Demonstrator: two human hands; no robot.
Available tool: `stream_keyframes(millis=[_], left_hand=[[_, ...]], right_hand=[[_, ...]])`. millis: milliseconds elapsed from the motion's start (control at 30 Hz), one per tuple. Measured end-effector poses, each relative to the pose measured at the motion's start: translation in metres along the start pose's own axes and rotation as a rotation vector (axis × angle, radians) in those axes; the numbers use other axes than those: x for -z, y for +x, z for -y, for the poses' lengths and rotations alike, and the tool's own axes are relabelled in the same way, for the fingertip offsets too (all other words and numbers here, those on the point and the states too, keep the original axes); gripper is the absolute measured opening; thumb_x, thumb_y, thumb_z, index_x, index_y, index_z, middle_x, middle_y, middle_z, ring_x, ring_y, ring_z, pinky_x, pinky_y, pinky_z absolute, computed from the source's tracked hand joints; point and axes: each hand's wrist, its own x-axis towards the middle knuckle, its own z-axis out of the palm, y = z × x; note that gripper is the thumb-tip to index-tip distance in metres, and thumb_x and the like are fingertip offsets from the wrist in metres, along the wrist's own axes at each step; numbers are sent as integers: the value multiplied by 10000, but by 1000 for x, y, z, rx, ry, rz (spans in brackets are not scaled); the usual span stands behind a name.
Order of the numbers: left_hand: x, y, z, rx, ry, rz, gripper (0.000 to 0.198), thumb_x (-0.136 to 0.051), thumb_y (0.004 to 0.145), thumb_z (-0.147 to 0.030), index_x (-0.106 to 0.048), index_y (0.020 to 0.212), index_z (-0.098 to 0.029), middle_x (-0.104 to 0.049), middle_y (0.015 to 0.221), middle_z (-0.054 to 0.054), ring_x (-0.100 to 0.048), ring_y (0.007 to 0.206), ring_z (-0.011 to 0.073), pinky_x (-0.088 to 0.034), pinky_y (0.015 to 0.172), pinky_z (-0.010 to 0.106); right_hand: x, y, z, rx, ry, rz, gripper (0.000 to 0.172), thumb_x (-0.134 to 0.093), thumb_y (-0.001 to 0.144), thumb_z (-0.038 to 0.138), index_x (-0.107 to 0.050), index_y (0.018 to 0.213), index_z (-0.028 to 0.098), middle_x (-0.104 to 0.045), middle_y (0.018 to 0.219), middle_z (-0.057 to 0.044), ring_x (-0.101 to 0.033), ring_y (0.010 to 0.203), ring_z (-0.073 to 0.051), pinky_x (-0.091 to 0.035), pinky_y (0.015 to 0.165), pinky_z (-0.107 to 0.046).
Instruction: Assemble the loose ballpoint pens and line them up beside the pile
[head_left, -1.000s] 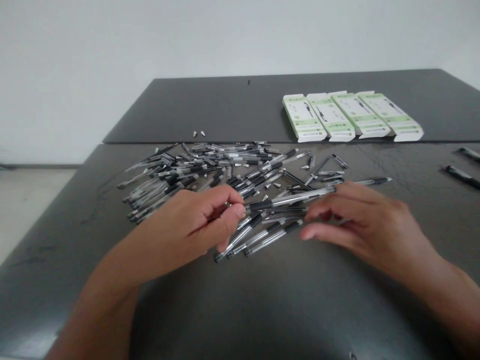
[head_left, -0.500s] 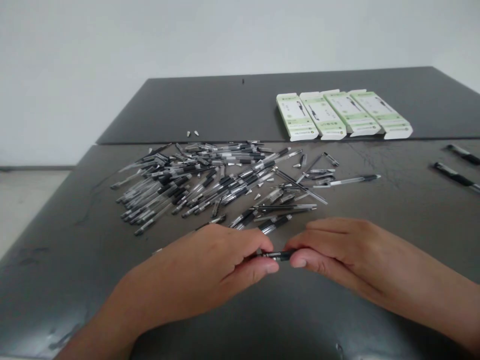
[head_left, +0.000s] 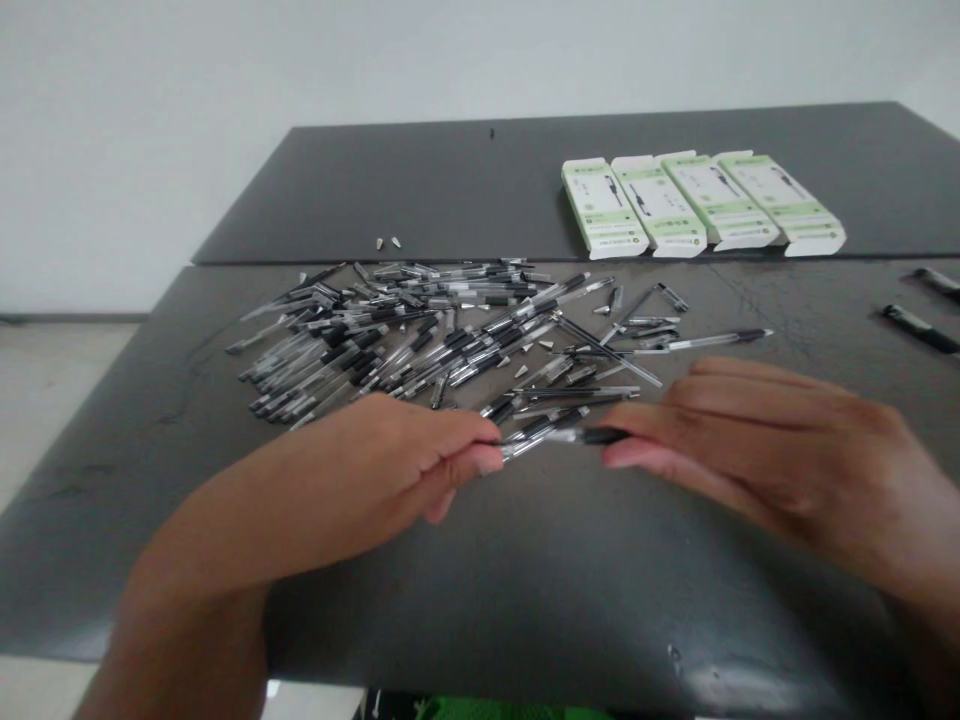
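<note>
Above the front part of the table, my left hand is closed in a pinch on a pen's thin dark end. The black part of this pen is gripped by my right hand, thumb below and fingers above. Motion blurs the pale middle between the hands, so I cannot tell whether it is one piece or two parts. Behind the hands spreads a pile of clear pens with black grips. Loose caps and small metallic pen tips lie among them.
Several flat green-and-white pen boxes lie side by side at the back right. Two black pens rest at the right edge. Two small tips and a tiny dark piece are farther back on the dark table.
My hands have moved apart and away from me, and more of the pen shows between them. The view has tilted down slightly.
</note>
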Motion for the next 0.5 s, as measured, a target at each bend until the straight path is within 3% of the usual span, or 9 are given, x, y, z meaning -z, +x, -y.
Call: stream_keyframes(millis=[100,233,367,500], left_hand=[[17,-8,16,86,48,-101,395,-522,1140,-419,-723,843,-254,-717,625,-67,-614,517,112,-397,567,242],[23,-8,30,188,206,-298,301,-641,1061,-506,-855,1061,-294,-757,696,-41,-606,563,157,-355,572,281],[11,7,37,113,254,-280,299,-692,1019,-519,-865,1029,-275,-697,737,-5,-585,647,175,-375,639,302],[-2,22,40,77,318,-210,221,-673,1021,-397,-821,1030,-233,-667,800,12,-589,722,194,-391,708,319]], right_hand=[[6,-5,-17,-143,-127,-107,198,-713,1066,399,-827,1228,413,-806,900,0,-737,773,-258,-546,737,-428],[-2,-5,-33,-305,-110,-143,247,-647,1090,436,-856,1206,374,-811,904,-46,-760,789,-289,-561,720,-448],[-16,2,-35,-295,-15,-102,262,-640,1091,384,-856,1225,320,-851,1058,-78,-796,917,-325,-601,821,-471],[-24,7,-39,-240,27,-72,226,-686,1073,402,-854,1221,371,-852,1041,-40,-783,924,-302,-594,861,-470]])
